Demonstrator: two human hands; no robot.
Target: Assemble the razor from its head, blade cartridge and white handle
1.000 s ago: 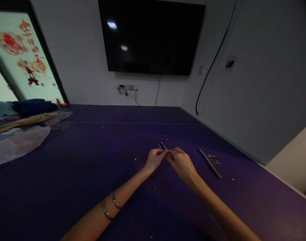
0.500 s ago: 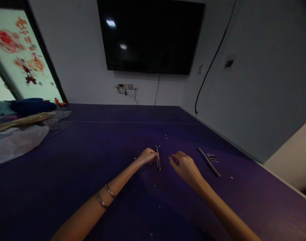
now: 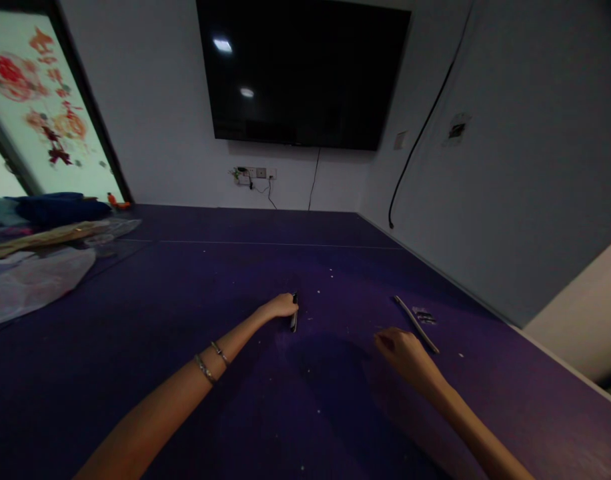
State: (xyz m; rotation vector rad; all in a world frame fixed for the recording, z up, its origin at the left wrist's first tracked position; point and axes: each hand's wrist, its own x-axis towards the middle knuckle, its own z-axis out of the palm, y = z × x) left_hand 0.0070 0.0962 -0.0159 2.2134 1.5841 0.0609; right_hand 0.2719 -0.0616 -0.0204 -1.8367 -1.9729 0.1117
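My left hand (image 3: 284, 305) is closed around a slim black-and-silver bar (image 3: 294, 323), which points toward me over the purple surface (image 3: 245, 400). The fingers cover the bar's middle, so its exact kind does not show. To the right, my right hand (image 3: 404, 352) hovers low with its fingers curled in. Whatever those fingers may hold is hidden. Close beyond that hand lies a slightly curved pale bar (image 3: 416, 325), with a small clear packet of dark pieces (image 3: 424, 315) beside it.
Clear plastic sheeting (image 3: 40, 283), a long tan piece (image 3: 50, 239) and dark blue cloth (image 3: 60, 210) lie at the left. A black cable (image 3: 420, 130) hangs on the right wall. A large television (image 3: 305, 73) hangs on the back wall. Small white bits dot the surface.
My left hand has shifted a little left with the slim bar. My right hand has moved right and toward me, close to the curved bar.
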